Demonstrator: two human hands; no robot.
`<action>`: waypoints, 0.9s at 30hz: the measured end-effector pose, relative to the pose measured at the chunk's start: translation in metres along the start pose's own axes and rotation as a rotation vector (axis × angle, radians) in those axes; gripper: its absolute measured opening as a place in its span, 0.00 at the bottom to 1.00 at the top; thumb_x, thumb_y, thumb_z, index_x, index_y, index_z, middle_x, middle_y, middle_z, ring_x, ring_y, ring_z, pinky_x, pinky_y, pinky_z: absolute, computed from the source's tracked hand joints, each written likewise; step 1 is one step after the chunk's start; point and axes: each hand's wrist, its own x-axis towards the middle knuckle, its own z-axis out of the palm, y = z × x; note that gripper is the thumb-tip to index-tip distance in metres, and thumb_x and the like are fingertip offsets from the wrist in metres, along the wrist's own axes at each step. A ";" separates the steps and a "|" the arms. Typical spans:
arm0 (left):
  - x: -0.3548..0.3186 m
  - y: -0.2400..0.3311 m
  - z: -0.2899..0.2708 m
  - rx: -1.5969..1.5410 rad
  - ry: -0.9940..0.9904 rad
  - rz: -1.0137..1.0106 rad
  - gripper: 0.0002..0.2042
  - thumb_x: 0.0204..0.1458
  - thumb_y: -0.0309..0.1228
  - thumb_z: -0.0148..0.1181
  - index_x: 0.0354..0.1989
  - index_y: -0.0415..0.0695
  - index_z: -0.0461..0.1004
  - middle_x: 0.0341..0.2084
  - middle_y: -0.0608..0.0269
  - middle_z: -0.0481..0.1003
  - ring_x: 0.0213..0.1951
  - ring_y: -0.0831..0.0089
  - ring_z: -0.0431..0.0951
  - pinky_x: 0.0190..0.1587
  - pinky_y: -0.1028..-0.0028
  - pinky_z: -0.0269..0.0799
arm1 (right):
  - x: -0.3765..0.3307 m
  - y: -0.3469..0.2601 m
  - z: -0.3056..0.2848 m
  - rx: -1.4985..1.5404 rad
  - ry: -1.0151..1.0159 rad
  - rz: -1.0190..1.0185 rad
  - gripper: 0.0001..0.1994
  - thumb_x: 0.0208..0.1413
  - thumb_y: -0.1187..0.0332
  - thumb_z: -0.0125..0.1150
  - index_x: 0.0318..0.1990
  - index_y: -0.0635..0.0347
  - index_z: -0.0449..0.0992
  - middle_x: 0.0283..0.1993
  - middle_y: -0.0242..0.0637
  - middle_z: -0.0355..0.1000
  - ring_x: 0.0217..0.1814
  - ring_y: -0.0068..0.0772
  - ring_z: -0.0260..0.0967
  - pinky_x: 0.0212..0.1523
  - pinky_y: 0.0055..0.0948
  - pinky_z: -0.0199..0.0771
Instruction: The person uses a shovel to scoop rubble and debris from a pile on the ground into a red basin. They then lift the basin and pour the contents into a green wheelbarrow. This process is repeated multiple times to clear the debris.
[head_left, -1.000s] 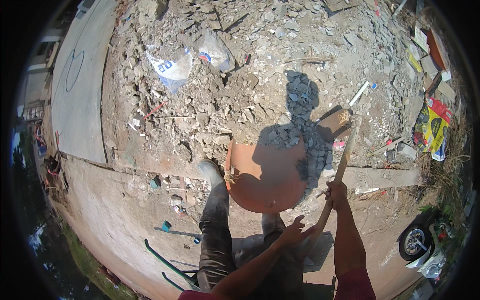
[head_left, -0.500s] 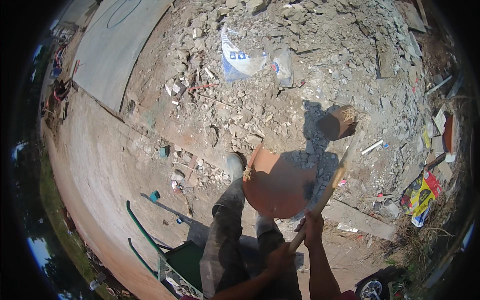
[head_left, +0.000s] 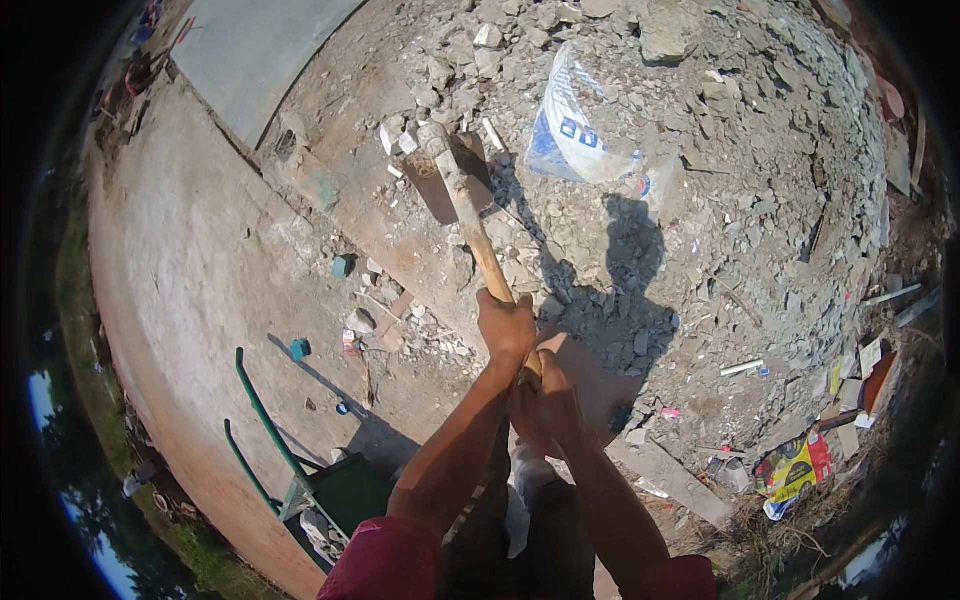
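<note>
Both my hands are closed round the wooden handle of a hoe [head_left: 480, 250]. My left hand [head_left: 507, 328] grips nearer the blade, and my right hand [head_left: 545, 400] is just below it, towards the handle's end. The broad, dark metal hoe blade [head_left: 425, 190] is out ahead to the left, over or against broken rubble; contact cannot be made out. Under my hands is a round, orange-brown basin [head_left: 590, 375], partly hidden by my arms and in shadow. My boots and trouser legs show below it.
Rubble [head_left: 740, 240] spreads ahead and right, with a torn white-and-blue sack [head_left: 570, 140] on it. A green wheelbarrow [head_left: 355, 495] holding stones stands at lower left. A concrete slab [head_left: 255, 60] lies far left; a yellow-and-red bag [head_left: 795, 470] and planks are at right.
The hoe has swung from the right of the basin to the far left. My left hand is now the one nearer the blade; earlier it was my right. The view has shifted too.
</note>
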 end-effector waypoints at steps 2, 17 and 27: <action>0.089 0.002 -0.009 -0.270 0.070 -0.061 0.15 0.49 0.25 0.64 0.40 0.35 0.63 0.23 0.54 0.72 0.23 0.63 0.76 0.27 0.63 0.72 | 0.048 -0.045 -0.015 -0.233 -0.193 -0.045 0.22 0.55 0.66 0.59 0.53 0.70 0.66 0.34 0.57 0.77 0.42 0.68 0.74 0.47 0.52 0.72; 0.117 -0.072 0.162 0.326 -0.202 0.103 0.25 0.44 0.26 0.61 0.46 0.29 0.54 0.41 0.36 0.73 0.41 0.50 0.79 0.40 0.61 0.78 | 0.046 0.115 -0.100 -0.375 -0.076 0.024 0.10 0.57 0.71 0.50 0.43 0.70 0.68 0.33 0.58 0.76 0.39 0.57 0.79 0.40 0.50 0.79; -0.063 -0.112 0.156 -0.170 -0.388 -0.122 0.21 0.46 0.19 0.56 0.44 0.28 0.51 0.31 0.47 0.67 0.22 0.62 0.76 0.21 0.65 0.75 | -0.107 0.163 -0.162 -0.535 -0.169 0.082 0.11 0.58 0.71 0.53 0.46 0.67 0.65 0.33 0.53 0.77 0.34 0.54 0.79 0.35 0.48 0.79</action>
